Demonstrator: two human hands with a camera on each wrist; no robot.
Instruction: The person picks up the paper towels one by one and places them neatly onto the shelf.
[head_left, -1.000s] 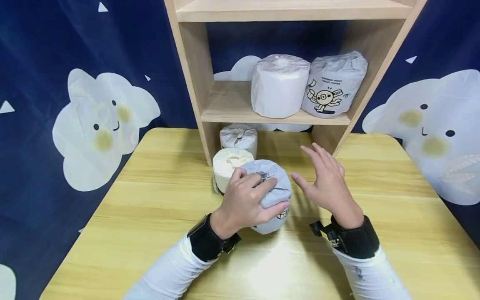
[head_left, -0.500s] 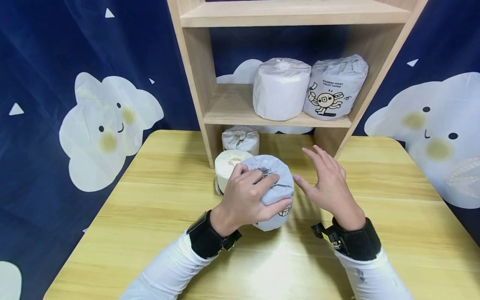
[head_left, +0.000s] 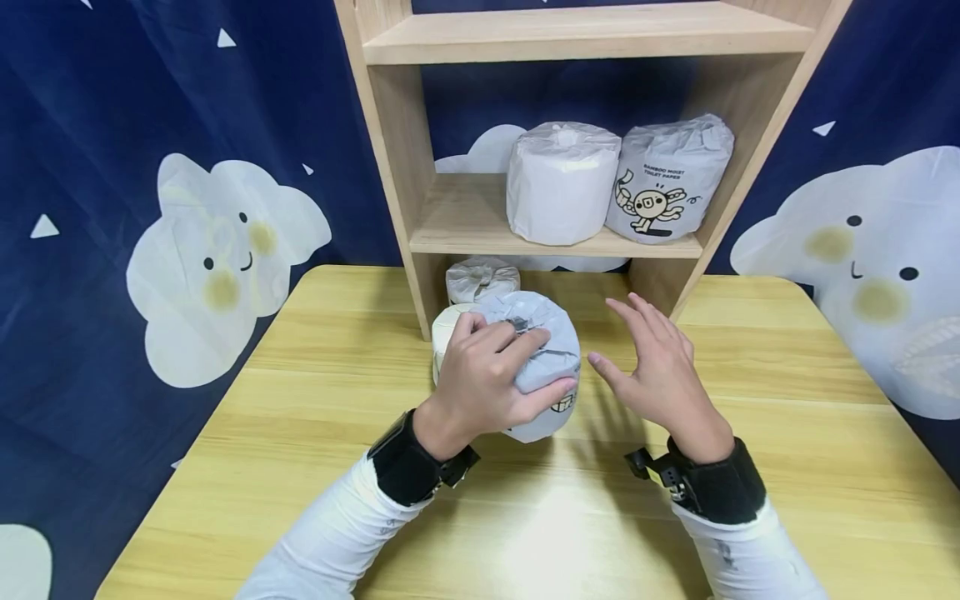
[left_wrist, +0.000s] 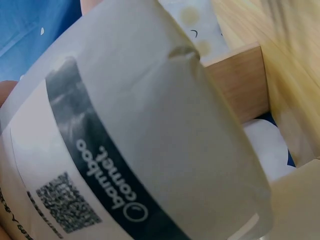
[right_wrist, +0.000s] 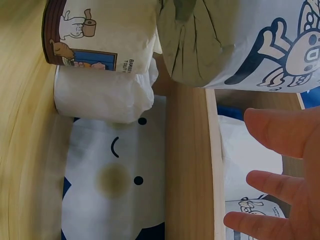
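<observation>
Plainly, my left hand [head_left: 483, 379] was wrapped over the top and near side of the grey wrapped roll [head_left: 542, 358], fingers curled across its crimped end and thumb pressed against its front, so most of the roll's left face was hidden under my knuckles. Whether the roll sat on the table [head_left: 300, 417] or hung just above it I could not tell, since its base was cut off behind my palm. From the left wrist camera the roll [left_wrist: 140, 145] filled nearly everything: a dark band with print, part of a code patch, and my own fingers out of sight apart from a sliver of skin at the left edge.

My right hand [head_left: 660, 375] hovered just beside the roll, fingers straight and spread, gripping nothing and not touching the wrapper. The right wrist view caught only three fingertips [right_wrist: 280, 137] at its edge.

Behind the grey roll, a cream roll [head_left: 446, 333] showed only as a narrow strip, and a small grey roll [head_left: 480, 279] stood farther back under the shelf unit [head_left: 390, 167], its lower half blocked. On the shelf board a white roll [head_left: 561, 185] and a printed roll [head_left: 667, 190] stood side by side, touching.
</observation>
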